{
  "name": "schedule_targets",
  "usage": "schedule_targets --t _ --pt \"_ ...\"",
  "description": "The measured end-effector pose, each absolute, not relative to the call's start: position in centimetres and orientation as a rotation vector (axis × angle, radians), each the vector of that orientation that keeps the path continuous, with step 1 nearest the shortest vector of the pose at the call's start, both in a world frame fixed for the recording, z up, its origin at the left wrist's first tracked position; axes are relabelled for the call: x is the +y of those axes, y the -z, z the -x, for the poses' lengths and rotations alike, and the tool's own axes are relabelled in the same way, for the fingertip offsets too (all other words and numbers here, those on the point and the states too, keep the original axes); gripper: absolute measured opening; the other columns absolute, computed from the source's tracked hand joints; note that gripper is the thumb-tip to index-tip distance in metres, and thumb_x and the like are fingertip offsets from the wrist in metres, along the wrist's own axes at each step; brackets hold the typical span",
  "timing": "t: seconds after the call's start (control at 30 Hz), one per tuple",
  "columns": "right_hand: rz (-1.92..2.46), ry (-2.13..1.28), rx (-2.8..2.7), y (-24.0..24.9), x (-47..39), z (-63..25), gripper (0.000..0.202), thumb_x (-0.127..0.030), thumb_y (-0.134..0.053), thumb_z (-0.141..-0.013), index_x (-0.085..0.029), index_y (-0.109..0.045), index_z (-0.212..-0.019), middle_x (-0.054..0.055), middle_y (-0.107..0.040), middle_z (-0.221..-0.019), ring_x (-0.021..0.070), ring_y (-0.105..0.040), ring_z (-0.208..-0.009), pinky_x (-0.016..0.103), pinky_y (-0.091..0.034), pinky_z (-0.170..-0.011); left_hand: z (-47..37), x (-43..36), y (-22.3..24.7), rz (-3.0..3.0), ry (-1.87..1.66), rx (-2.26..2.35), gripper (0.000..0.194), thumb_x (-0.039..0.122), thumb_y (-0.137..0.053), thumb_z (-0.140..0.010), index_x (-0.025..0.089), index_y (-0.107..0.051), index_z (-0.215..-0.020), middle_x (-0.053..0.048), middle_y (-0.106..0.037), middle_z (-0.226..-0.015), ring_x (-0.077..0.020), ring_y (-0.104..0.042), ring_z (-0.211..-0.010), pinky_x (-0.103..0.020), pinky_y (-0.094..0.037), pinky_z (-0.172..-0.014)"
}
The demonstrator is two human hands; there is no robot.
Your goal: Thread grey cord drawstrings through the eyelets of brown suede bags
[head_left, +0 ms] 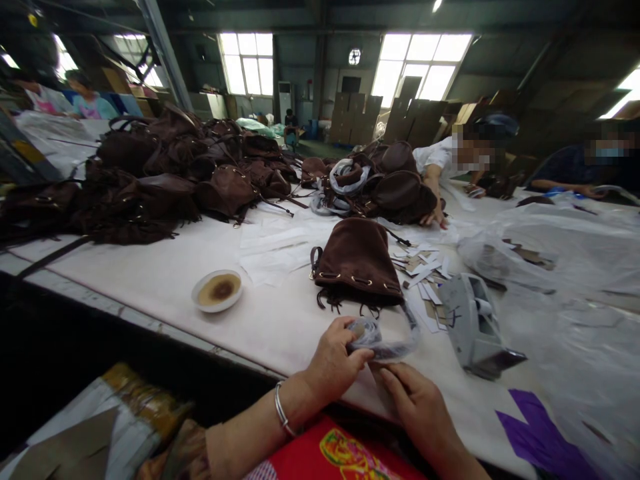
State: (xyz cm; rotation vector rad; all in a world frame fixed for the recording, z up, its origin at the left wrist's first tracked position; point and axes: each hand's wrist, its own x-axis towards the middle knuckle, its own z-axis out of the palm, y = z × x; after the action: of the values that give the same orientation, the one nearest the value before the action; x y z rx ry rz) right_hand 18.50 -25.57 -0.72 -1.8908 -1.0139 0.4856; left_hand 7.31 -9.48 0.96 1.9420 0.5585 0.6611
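Note:
A dark brown drawstring bag (pixel 357 257) with metal eyelets and fringe lies on the white table, just beyond my hands. From its right side runs a strap wrapped in clear plastic (pixel 407 340), curving toward me into a coil. My left hand (pixel 333 357), a bangle on its wrist, grips that coil between thumb and fingers. Close beside it at the table's edge, my right hand (pixel 420 400) is closed on a flat brown piece (pixel 381 387); the fingers partly hide it, so its kind is unclear.
A white bowl (pixel 217 291) with brown residue stands left. Right are a grey tape dispenser (pixel 473 327), paper scraps (pixel 425 273), plastic sheeting (pixel 565 240) and purple material (pixel 543 433). Brown bags (pixel 150 167) are heaped behind. A co-worker (pixel 440 163) reaches in from the far right.

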Motion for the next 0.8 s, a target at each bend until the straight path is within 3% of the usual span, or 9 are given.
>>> schedule_targets --t 0.1,0.17,0.27,0.47,0.67,0.8 --pt "1.894 0.006 -1.222 -0.9 -25.7 -20.0 0.016 -0.03 -0.057 -0.092 -0.02 -0.069 -0.095 0.006 -0.068 -0.091 0.0197 -0.063 -0.086 0.032 -0.048 -0.083 -7.4 -9.7 -1.0 -2.004 -0.662 0.492 0.01 0.012 -0.074 -0.072 0.014 -0.069 -0.08 -0.013 -0.06 -0.119 -0.0248 -0.058 -0.112 -0.039 -0.047 -0.104" --pt "1.863 0.156 -1.361 -2.3 -24.9 -21.0 0.016 -0.024 -0.057 -0.092 -0.02 -0.068 -0.103 0.008 -0.066 -0.097 0.0203 -0.062 -0.092 0.033 -0.048 -0.086 -7.5 -10.0 -0.8 -2.034 -0.654 0.436 0.015 0.011 -0.073 -0.073 0.014 -0.069 -0.087 -0.013 -0.059 -0.12 -0.0247 -0.057 -0.113 -0.038 -0.047 -0.104" --pt "1.856 0.07 -1.595 -4.0 -22.8 -21.7 0.025 -0.02 -0.054 -0.092 -0.02 -0.066 -0.113 0.01 -0.063 -0.106 0.0229 -0.058 -0.1 0.037 -0.048 -0.089 -7.7 -10.4 -0.5 -2.051 -0.645 0.36 0.022 0.008 -0.069 -0.075 0.013 -0.068 -0.097 -0.014 -0.057 -0.123 -0.0245 -0.055 -0.117 -0.038 -0.045 -0.105" --pt "1.775 -0.174 -1.594 -4.2 -20.0 -20.6 0.024 -0.018 -0.049 -0.093 -0.019 -0.066 -0.076 0.006 -0.061 -0.086 0.0193 -0.057 -0.086 0.034 -0.047 -0.079 -7.0 -10.6 -1.1 -2.031 -0.623 0.347 0.03 0.002 -0.065 -0.072 0.017 -0.069 -0.098 -0.01 -0.06 -0.117 -0.0228 -0.057 -0.113 -0.037 -0.047 -0.104" --pt "1.622 -0.177 -1.422 -2.8 -18.7 -20.1 0.026 -0.02 -0.042 -0.095 -0.019 -0.06 -0.075 0.005 -0.06 -0.081 0.0164 -0.058 -0.08 0.029 -0.048 -0.072 -7.6 -8.5 1.0 -2.128 -0.676 0.291 0.029 -0.002 -0.064 -0.062 0.016 -0.069 -0.083 -0.011 -0.063 -0.114 -0.0244 -0.062 -0.107 -0.034 -0.053 -0.095" --pt "1.589 -0.09 -1.44 -2.6 -19.0 -20.4 0.019 -0.018 -0.046 -0.092 -0.019 -0.06 -0.078 0.005 -0.062 -0.082 0.017 -0.06 -0.08 0.029 -0.049 -0.073 -8.0 -7.6 1.7 -2.226 -0.689 0.237 0.026 0.001 -0.064 -0.066 0.018 -0.07 -0.084 -0.011 -0.064 -0.115 -0.0241 -0.063 -0.107 -0.033 -0.054 -0.094"
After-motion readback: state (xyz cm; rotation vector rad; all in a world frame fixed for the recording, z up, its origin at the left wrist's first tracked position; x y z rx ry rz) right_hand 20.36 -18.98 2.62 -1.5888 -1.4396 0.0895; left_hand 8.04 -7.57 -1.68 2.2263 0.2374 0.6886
